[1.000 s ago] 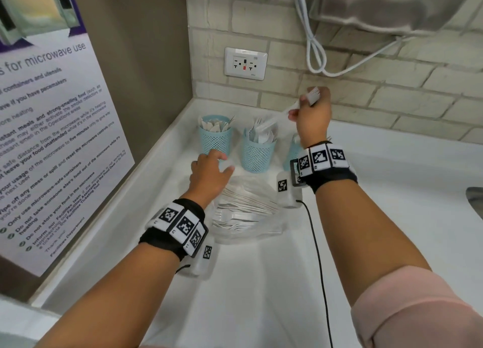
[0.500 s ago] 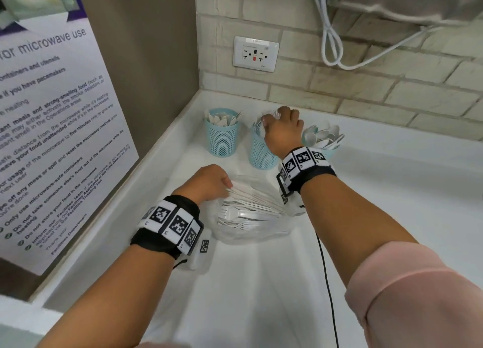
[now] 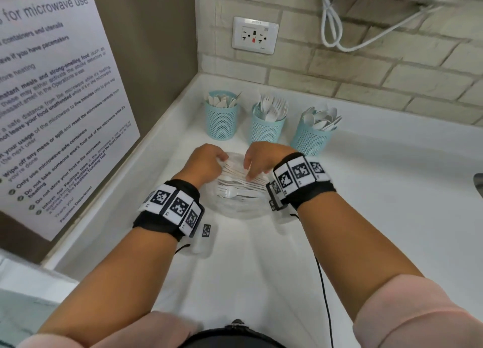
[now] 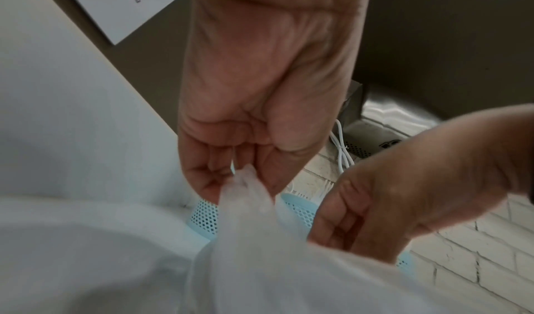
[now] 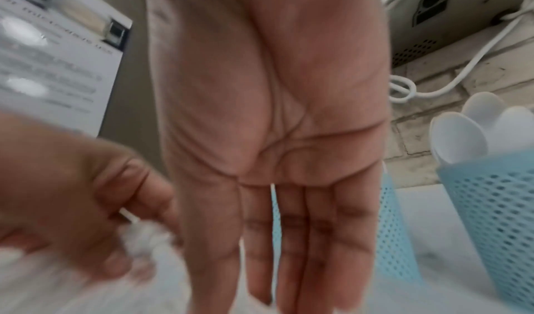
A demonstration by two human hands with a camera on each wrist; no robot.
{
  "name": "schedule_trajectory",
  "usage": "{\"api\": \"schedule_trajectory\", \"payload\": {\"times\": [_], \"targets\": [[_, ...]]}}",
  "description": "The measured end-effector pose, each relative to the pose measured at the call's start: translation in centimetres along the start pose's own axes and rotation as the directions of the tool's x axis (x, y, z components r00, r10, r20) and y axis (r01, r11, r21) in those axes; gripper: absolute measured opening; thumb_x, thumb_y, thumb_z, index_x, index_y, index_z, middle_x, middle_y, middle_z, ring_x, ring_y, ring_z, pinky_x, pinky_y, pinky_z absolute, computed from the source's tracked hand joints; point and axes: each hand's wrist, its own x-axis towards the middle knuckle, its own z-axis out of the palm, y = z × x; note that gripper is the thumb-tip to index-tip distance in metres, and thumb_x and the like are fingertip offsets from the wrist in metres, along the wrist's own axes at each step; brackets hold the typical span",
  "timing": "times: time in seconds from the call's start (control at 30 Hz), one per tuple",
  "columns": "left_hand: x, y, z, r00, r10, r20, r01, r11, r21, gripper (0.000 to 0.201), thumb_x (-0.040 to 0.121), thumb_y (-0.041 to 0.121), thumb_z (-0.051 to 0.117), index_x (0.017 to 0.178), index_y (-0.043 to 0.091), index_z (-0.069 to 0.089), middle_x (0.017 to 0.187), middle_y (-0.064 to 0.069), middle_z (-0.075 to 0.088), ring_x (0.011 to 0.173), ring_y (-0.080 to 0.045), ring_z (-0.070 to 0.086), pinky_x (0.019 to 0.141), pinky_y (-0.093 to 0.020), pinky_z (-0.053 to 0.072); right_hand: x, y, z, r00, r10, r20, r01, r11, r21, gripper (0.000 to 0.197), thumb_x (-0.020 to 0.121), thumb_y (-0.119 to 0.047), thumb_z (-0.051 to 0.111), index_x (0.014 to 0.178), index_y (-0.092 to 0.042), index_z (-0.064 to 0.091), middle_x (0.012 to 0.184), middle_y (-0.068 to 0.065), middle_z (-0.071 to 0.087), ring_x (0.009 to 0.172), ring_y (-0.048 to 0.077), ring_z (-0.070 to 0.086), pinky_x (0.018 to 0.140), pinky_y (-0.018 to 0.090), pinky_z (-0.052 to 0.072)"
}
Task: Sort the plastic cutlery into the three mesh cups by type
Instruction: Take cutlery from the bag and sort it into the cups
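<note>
3 blue mesh cups (image 3: 265,124) stand at 12 o'clock on the worktop (image 3: 379,217): 1 of knives (image 3: 220,102), 1 of forks (image 3: 273,107), 1 of spoons (image 3: 322,119). 1 clear bag (image 3: 235,206) holds a pile of white cutlery (image 3: 239,188), too many to count. 2 hands (image 3: 205,162) are at the bag. 1 wall socket (image 3: 255,35) at 12 o'clock, 1 poster (image 3: 52,99) at 9.

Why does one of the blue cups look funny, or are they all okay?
The right mesh cup, the one with spoons, leans sideways, while the knife cup and fork cup stand straight. Nothing is spilled.
</note>
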Motion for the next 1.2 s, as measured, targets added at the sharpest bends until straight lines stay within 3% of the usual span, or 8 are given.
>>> {"api": "schedule_trajectory", "payload": {"times": [0.23,0.43,0.5,0.6,0.7,0.83,0.97,1.2], "targets": [[-0.6,-0.2,0.6,0.999,0.024,-0.044,-0.028,0.995,-0.092,0.037,0.086,-0.005,0.053,0.118,0.012,0.063,0.127,-0.005,0.059,0.118,-0.018,0.053,0.092,-0.017,0.034,-0.7,0.0,4.3,0.973,-0.045,-0.228,0.036,0.998,-0.046,0.052,0.077,-0.028,0.074,0.121,-0.010,0.054,0.122,0.011,0.052,0.110,0.029,0.053,0.087,0.036,0.045],[-0.7,-0.6,0.2,0.998,0.062,-0.016,-0.063,0.995,-0.080,0.041,0.085,-0.008,0.053,0.121,0.011,0.062,0.128,-0.004,0.059,0.118,-0.018,0.053,0.099,-0.020,0.036,-1.4,0.4,4.5,0.961,-0.109,-0.252,0.104,0.994,-0.031,0.024,0.076,-0.030,0.074,0.088,-0.016,0.059,0.086,-0.001,0.053,0.085,0.022,0.052,0.065,0.027,0.035],[-0.7,-0.6,0.2,0.997,0.071,-0.004,-0.071,0.995,-0.067,0.042,0.085,-0.007,0.055,0.121,0.012,0.061,0.127,-0.003,0.059,0.117,-0.018,0.054,0.097,-0.020,0.036,-1.5,0.3,4.6,0.953,-0.124,-0.276,0.119,0.992,-0.034,0.032,0.074,-0.033,0.076,0.070,-0.019,0.048,0.075,-0.004,0.048,0.078,0.020,0.048,0.057,0.024,0.032],[-0.7,-0.7,0.2,0.997,0.073,0.008,-0.072,0.995,-0.063,0.045,0.083,-0.009,0.055,0.122,0.012,0.061,0.128,-0.003,0.059,0.116,-0.019,0.055,0.098,-0.021,0.038,-1.5,-0.1,4.8,0.946,-0.141,-0.292,0.148,0.989,0.000,0.036,0.071,-0.032,0.079,0.074,-0.018,0.046,0.080,-0.003,0.051,0.077,0.019,0.048,0.055,0.025,0.030],[-0.8,-0.9,0.1,0.998,0.068,0.015,-0.067,0.995,-0.081,0.045,0.083,-0.009,0.054,0.122,0.012,0.060,0.128,-0.003,0.058,0.115,-0.019,0.056,0.099,-0.023,0.040,-1.7,-0.2,5.3,0.962,-0.148,-0.227,0.155,0.988,0.012,0.039,0.070,-0.032,0.079,0.062,-0.018,0.045,0.067,-0.004,0.047,0.071,0.020,0.047,0.052,0.026,0.031],[-0.9,-1.1,0.2,0.997,0.067,0.025,-0.065,0.994,-0.088,0.043,0.084,-0.007,0.056,0.122,0.014,0.060,0.128,-0.002,0.058,0.114,-0.019,0.057,0.099,-0.024,0.041,-2.1,-0.3,5.2,0.957,-0.160,-0.243,0.166,0.986,0.002,0.020,0.077,-0.026,0.073,0.090,-0.012,0.069,0.081,0.001,0.057,0.078,0.020,0.052,0.065,0.028,0.039],[-1.0,-0.8,0.3,0.996,0.091,0.025,-0.088,0.993,-0.084,0.037,0.088,-0.002,0.055,0.121,0.013,0.061,0.128,-0.003,0.059,0.115,-0.020,0.055,0.098,-0.025,0.041,-2.2,-0.6,5.6,0.950,-0.178,-0.255,0.182,0.983,-0.009,0.029,0.081,-0.014,0.062,0.110,-0.014,0.067,0.100,0.006,0.064,0.092,0.024,0.058,0.075,0.032,0.049],[-1.0,-1.1,0.3,0.996,0.088,0.025,-0.086,0.992,-0.089,0.038,0.086,-0.002,0.056,0.120,0.014,0.062,0.127,-0.003,0.059,0.114,-0.021,0.056,0.098,-0.027,0.042,-1.9,0.0,5.6,0.953,-0.152,-0.263,0.154,0.988,-0.012,0.031,0.079,-0.024,0.072,0.105,-0.011,0.062,0.107,0.006,0.062,0.099,0.024,0.058,0.080,0.033,0.048]]}}
